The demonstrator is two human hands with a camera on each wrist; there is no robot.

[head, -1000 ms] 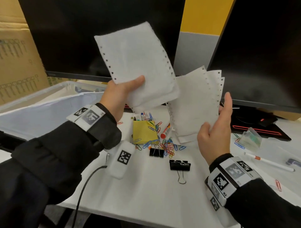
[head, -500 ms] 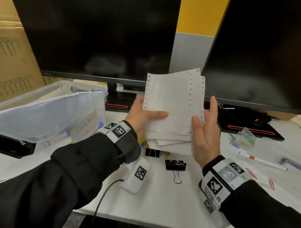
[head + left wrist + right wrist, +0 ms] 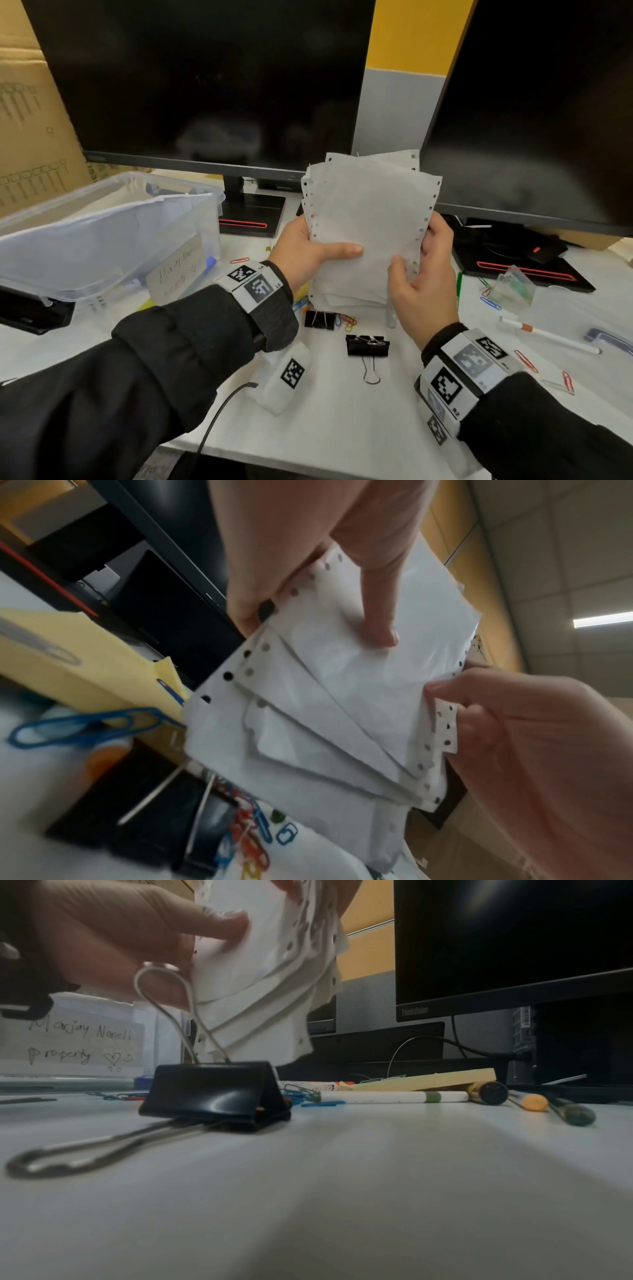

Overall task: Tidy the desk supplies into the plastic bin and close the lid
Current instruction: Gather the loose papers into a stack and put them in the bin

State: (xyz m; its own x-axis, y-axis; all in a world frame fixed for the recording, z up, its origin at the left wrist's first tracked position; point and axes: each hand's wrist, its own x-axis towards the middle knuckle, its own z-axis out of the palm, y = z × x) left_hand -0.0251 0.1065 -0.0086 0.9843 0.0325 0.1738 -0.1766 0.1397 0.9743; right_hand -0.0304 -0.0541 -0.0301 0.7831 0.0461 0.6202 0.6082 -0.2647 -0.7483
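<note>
A stack of white sheets (image 3: 366,219) with punched edges stands upright just above the desk, between two monitors. My left hand (image 3: 318,251) grips its left edge, thumb flat across the front. My right hand (image 3: 421,270) holds the right edge, thumb in front and fingers curled behind. In the left wrist view the sheets (image 3: 342,696) are fanned unevenly at the lower edge. The clear plastic bin (image 3: 209,202) stands open at the left with paper inside. Two black binder clips (image 3: 320,320) (image 3: 367,345) lie below the stack.
Coloured paper clips (image 3: 346,320) and a yellow note pad (image 3: 68,664) lie under the stack. A white pen (image 3: 548,337), more clips (image 3: 567,382) and a small clear box (image 3: 513,287) sit at the right. Monitor stands (image 3: 253,214) close off the back. More pens (image 3: 394,1096) lie behind the clip.
The two separate bunches of sheets came together into one stack and dropped toward the desk. My right fingers now curl round its right edge.
</note>
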